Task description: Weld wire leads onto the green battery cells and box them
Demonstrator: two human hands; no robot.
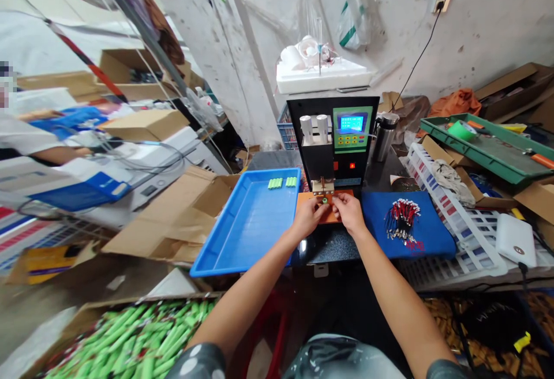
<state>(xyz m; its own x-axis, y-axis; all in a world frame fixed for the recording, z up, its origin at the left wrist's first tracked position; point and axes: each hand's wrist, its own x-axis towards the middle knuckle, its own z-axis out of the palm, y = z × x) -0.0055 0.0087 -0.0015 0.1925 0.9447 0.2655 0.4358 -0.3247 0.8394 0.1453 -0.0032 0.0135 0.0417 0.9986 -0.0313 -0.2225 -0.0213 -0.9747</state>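
At the black spot welder (311, 165), both hands rest over the orange work plate (300, 209), close under the metal electrodes (323, 186). My left hand (308, 216) is closed, with thumb and fingers on a small green battery cell (325, 200) seen end-on. Just to its right, my right hand (348, 211) is pinched at the fingertips, and whatever lies between them is too small to make out. On the blue cloth (372, 223) to the right lies a bunch of short red and black wires (402, 217) with connectors.
A blue tray (246, 223) at left holds two groups of green cells (275, 183). Below it stands a box of green battery packs (130, 344). A steel flask (385, 137), white crate (459, 223) and green tray (497, 148) stand right. Another person's arm (56, 154) shows far left.
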